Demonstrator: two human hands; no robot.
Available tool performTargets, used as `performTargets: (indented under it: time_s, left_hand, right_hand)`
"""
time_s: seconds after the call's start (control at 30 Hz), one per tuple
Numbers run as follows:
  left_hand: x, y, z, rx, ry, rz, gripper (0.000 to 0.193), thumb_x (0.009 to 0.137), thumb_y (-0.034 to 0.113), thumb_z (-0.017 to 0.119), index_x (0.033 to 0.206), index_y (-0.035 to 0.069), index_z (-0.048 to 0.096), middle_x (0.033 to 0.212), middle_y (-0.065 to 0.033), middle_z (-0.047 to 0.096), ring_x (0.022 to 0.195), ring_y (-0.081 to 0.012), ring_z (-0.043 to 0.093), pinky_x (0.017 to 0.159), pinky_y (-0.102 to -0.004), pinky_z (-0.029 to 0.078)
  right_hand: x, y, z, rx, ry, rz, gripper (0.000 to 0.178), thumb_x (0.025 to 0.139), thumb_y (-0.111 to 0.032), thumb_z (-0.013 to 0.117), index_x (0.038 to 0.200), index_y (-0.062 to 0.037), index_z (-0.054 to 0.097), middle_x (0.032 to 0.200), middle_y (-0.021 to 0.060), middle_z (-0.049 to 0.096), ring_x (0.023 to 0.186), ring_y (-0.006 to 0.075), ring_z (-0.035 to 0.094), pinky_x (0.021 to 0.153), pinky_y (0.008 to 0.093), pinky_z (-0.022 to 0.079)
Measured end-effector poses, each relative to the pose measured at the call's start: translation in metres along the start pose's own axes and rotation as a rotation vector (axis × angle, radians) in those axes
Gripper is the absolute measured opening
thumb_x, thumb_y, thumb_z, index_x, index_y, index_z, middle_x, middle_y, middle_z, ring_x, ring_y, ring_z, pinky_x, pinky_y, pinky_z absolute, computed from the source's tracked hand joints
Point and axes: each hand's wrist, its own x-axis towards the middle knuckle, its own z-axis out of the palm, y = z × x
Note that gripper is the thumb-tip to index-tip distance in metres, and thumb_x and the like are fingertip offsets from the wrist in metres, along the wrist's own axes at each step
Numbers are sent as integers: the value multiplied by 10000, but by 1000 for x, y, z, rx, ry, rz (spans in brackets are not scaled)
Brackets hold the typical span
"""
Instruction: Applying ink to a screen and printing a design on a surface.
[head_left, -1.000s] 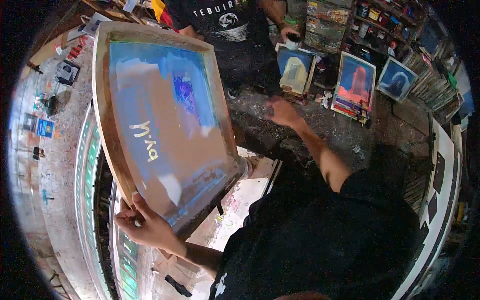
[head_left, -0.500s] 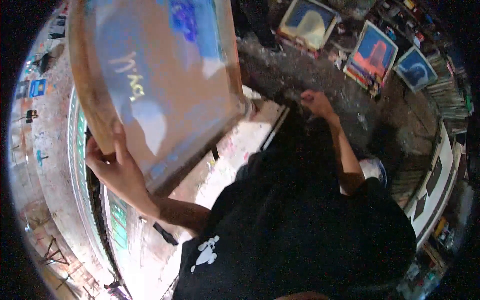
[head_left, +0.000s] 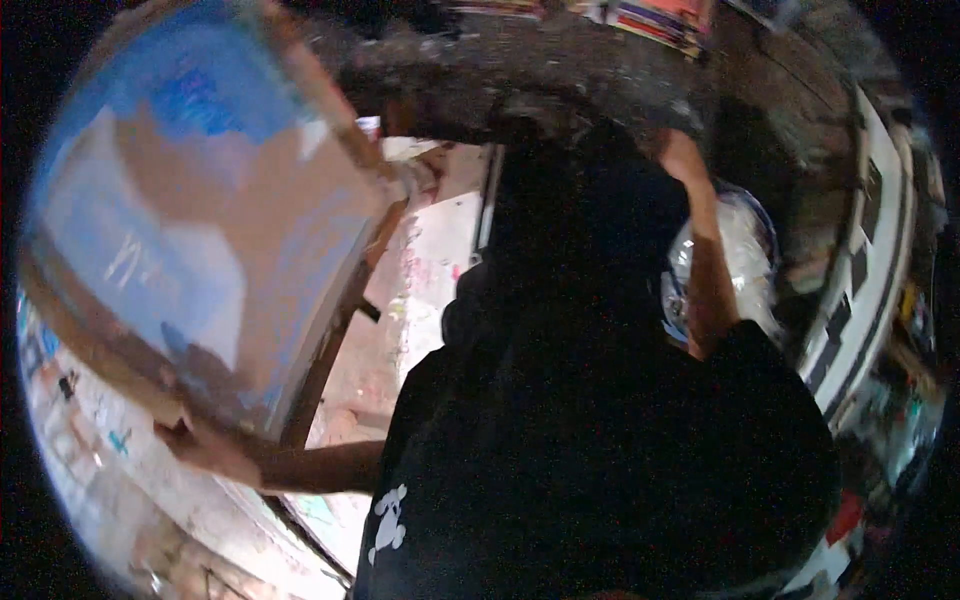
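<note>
A wooden-framed printing screen [head_left: 255, 215] fills the left side, its mesh stained blue with a brown area and pale patches. It stands tilted above a white, paint-flecked tabletop [head_left: 375, 340]. My left hand [head_left: 210, 447] grips the frame's lower left wooden edge, thumb and fingers closing round the wood; motion blurs it somewhat. Over on the right, my right hand [head_left: 682, 157] hangs in front of my body, away from the screen. It is dark and smeared, so its fingers cannot be made out, and no object shows in it.
A round bin lined with clear plastic [head_left: 745, 255] stands beside my right forearm. Beyond, more framed screens [head_left: 660, 25] lie on the dark floor [head_left: 450, 70]. A long white board with black patches [head_left: 858, 240] curves along the right. A dark clip-like piece [head_left: 369, 311] juts from the screen's edge.
The view has turned. The screen and my left hand on its edge appear lower and further left. My right hand appears higher and further right, and more of the bin shows.
</note>
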Motion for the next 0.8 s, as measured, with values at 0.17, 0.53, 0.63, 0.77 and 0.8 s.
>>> performTargets:
  time_s: [0.17,0.53,0.63,0.77,0.8]
  left_hand:
    - [-12,30,12,-140,-68,-17,664,871,502,696,1145,-91,574,1055,-219,639,940,-299,614,865,-405,496]
    - [-13,21,6,227,140,27,611,847,534,710,1009,-48,616,783,-107,648,694,-186,592,660,-332,494]
    - [-3,44,27,5,57,102,504,863,461,725,929,-27,614,744,-71,639,639,-156,560,608,-303,462]
    - [-13,-28,-11,177,112,17,509,908,426,684,1009,-65,595,779,-129,686,670,-184,621,620,-328,501]
    - [-4,-19,-1,142,106,70,512,916,436,670,984,-68,609,782,-142,687,680,-188,628,610,-338,503]
  right_hand:
    - [51,-3,60,356,25,-250,289,904,-135,657,1172,-27,667,1087,113,710,1007,237,677,897,336,514]
    - [140,-384,104,1311,-687,-334,581,980,-526,495,1311,-51,534,1196,130,622,1064,252,625,934,398,504]
    - [209,-399,160,1750,-927,-354,603,971,-566,478,1294,-59,533,1124,107,629,977,242,628,899,393,508]
    - [113,-472,115,1861,-1209,-248,656,929,-627,505,1243,-53,549,1021,86,643,940,206,622,855,396,500]
    - [142,-453,132,1878,-1181,-255,656,929,-627,505,1243,-53,549,1021,86,643,940,206,622,855,396,500]
